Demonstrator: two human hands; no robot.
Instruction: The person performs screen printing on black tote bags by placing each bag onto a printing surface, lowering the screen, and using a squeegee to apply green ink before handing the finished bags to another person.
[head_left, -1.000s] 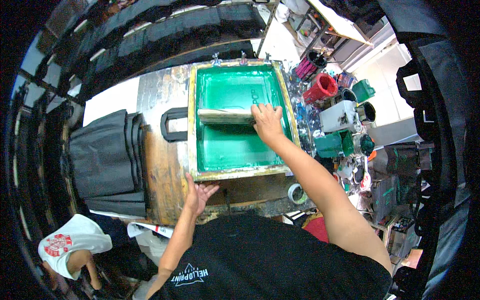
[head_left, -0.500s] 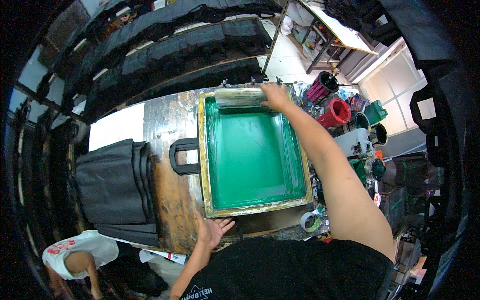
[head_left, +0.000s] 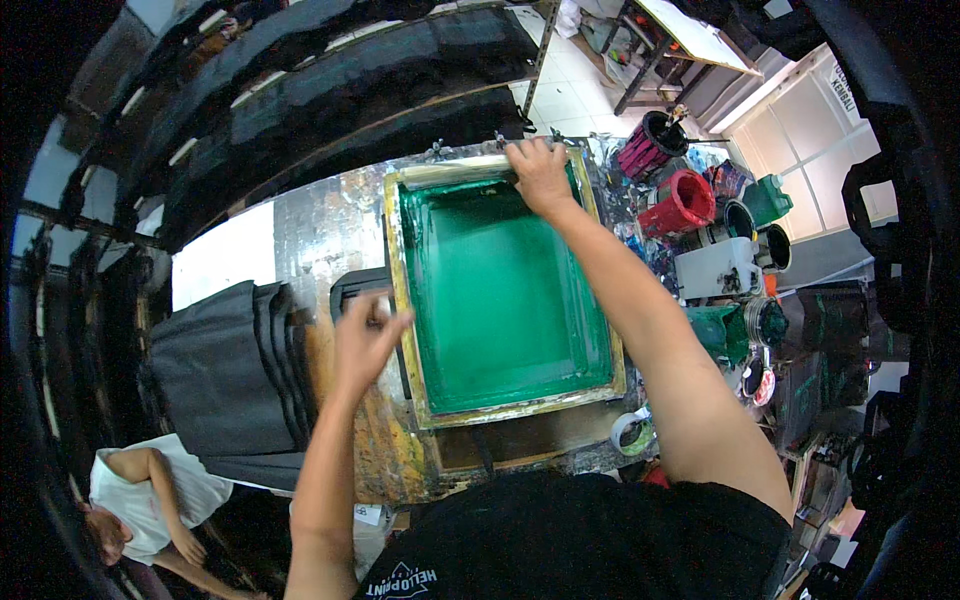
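Note:
A screen printing frame (head_left: 618, 372) with a worn yellowish rim lies on the worktable, green ink (head_left: 500, 300) spread over its mesh. At its far end rests a squeegee (head_left: 455, 173), seen as a pale strip above a dark green edge. My right hand (head_left: 542, 178) is closed over the squeegee's right end, fingertips hidden. Beside the frame's left rim, my left hand (head_left: 368, 335) is smeared by motion, its fingers unclear. It partly covers a black bag handle (head_left: 352, 284) sticking out from under the frame.
Stacked black fabric bags (head_left: 215, 375) lie left on the worktable (head_left: 330, 230). Ink containers stand right, including a red pot (head_left: 680, 205) and a white jug (head_left: 715, 270). A tape roll (head_left: 632, 432) is near the front right. Another person (head_left: 160, 500) bends at lower left.
My left hand, open near the frame's front left corner before, has moved up beside its left rim. My right hand stays at the far end; the squeegee's face shows less. The other person has shifted.

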